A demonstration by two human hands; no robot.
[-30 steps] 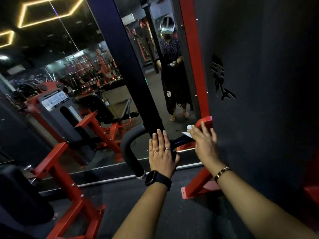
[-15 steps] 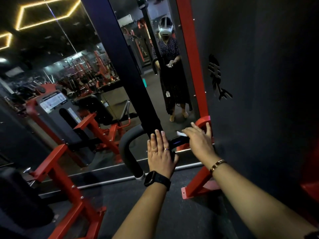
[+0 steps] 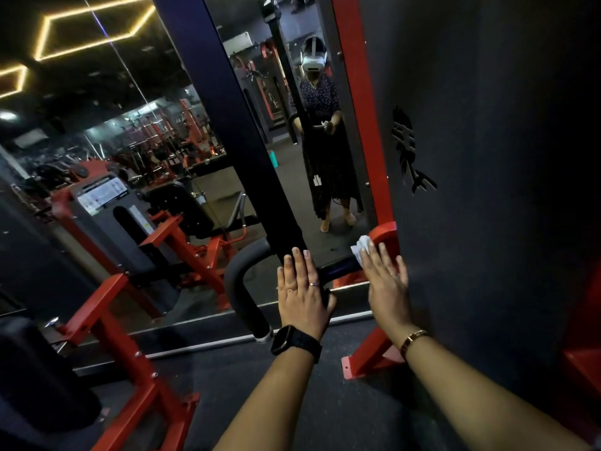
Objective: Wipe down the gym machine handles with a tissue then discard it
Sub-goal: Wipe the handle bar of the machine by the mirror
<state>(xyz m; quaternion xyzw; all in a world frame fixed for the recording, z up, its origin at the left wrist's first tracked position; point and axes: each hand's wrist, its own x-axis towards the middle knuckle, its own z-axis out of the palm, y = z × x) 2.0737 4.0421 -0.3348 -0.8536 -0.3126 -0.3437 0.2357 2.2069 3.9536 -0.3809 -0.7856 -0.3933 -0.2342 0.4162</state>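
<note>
My left hand [image 3: 304,288] lies flat over the black handle [image 3: 242,289], fingers straight and close together, pointing away from me. The thumb sits off to the right side of the bar. A dark watch [image 3: 294,343] is on that wrist.

My right hand [image 3: 387,281] is just to the right, also flat with straight fingers. It presses the white tissue [image 3: 360,249] against the far end of the handle, where the bar meets the red bracket [image 3: 387,232]. The crumpled tissue pokes out past my index finger; the rest is hidden under my fingers. A gold bracelet [image 3: 413,338] is on this wrist.

A short bare stretch of bar shows between my hands. Beyond them a mirror [image 3: 286,196] shows a standing person. A black panel [image 3: 487,190] rises on my right.
</note>
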